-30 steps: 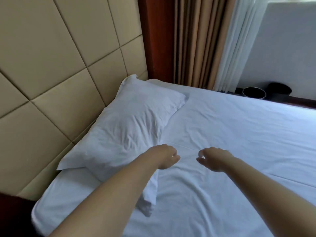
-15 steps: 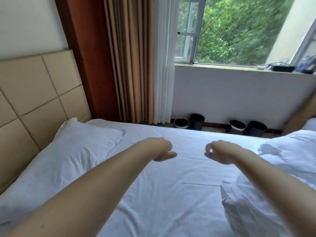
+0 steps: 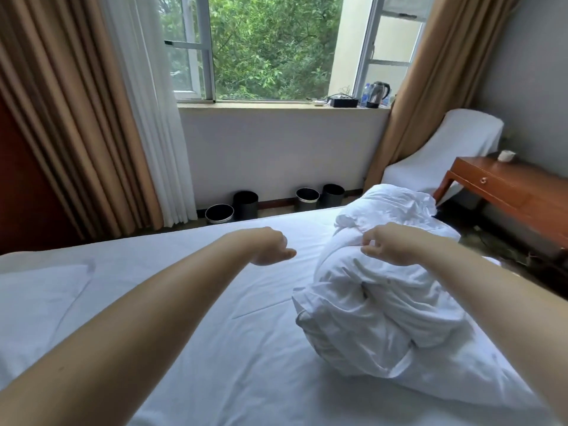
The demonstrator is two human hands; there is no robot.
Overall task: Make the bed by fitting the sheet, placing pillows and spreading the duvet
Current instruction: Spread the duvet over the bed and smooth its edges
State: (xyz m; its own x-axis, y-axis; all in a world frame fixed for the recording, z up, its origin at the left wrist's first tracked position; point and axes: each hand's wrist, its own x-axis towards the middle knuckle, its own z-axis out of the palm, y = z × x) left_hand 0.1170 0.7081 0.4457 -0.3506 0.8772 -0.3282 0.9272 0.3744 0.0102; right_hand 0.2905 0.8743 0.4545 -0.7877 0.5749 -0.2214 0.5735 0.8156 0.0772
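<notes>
A white fitted sheet [image 3: 215, 348] covers the bed. A bunched white duvet [image 3: 378, 305] lies in a heap on the right half of the bed. The corner of a white pillow [image 3: 37, 296] shows at the left edge. My left hand [image 3: 270, 245] hovers over the bare sheet, fingers loosely curled, holding nothing. My right hand [image 3: 387, 245] hangs just above the top of the duvet heap, fingers loosely curled and empty; whether it touches the fabric I cannot tell.
Beyond the bed stand several black bins [image 3: 246, 206] under a window [image 3: 261, 47] with tan curtains [image 3: 76, 118]. A white-covered chair [image 3: 445, 149] and a wooden desk [image 3: 516, 186] stand at the right. A kettle [image 3: 379, 93] sits on the sill.
My view has swung right from the headboard and pillow to the window and the duvet heap. Both hands stay stretched out and empty; the right one is now over the duvet.
</notes>
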